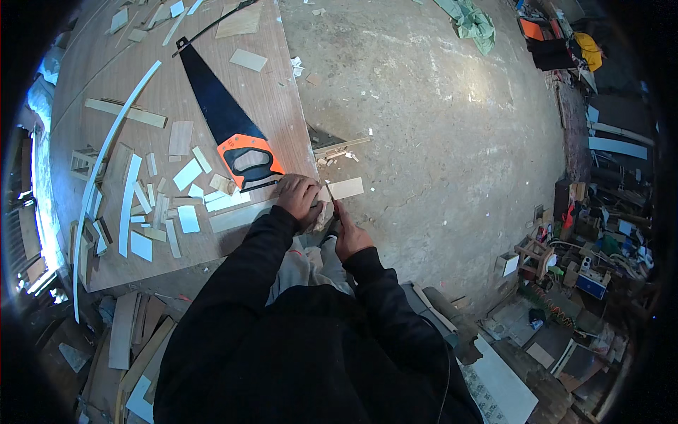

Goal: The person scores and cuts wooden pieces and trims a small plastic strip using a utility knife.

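Observation:
A pale wooden strip (345,189) lies across the table's right edge, its end sticking out past it. My left hand (298,199) is closed over the strip at the edge, its fingers curled and pressing down. On the overhanging side, my right hand (352,237) grips a thin, dark, narrow-bladed tool (330,191), whose tip meets the strip just beside my left fingers. The tool's exact kind is too small to tell. Just beyond my left hand lies a handsaw (224,106) with a black blade and an orange handle, flat on the table.
Many wood and white board offcuts (187,174) litter the wooden table (282,85). A long curved white strip (106,159) lies at its left. Right of the table is a concrete floor (438,141) with scraps and a green cloth (472,25); clutter (593,283) lines the far right.

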